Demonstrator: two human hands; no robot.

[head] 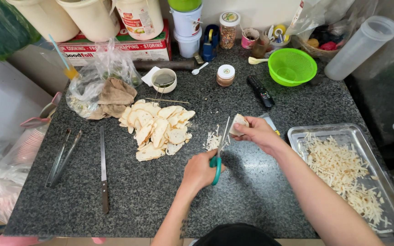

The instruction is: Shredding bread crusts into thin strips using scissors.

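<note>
My left hand [200, 171] grips green-handled scissors [220, 152], blades pointing up and away over the dark granite counter [137, 191]. In my right hand [256, 133] is a pale bread slice [238, 123], held against the blade tips. Just left of the blades lies a small heap of cut strips [212, 140]. Further left is a pile of whole bread slices [156, 127]. At the right, beside my right forearm, a metal tray [297, 134] holds many cut strips [343, 171].
A long knife [103, 168] and metal tongs [61, 157] lie at the left. A plastic bag with a brown cloth [115, 95], a small cup [164, 79], a jar [225, 75], a remote [261, 91] and a green colander [292, 67] sit behind, with tubs along the wall.
</note>
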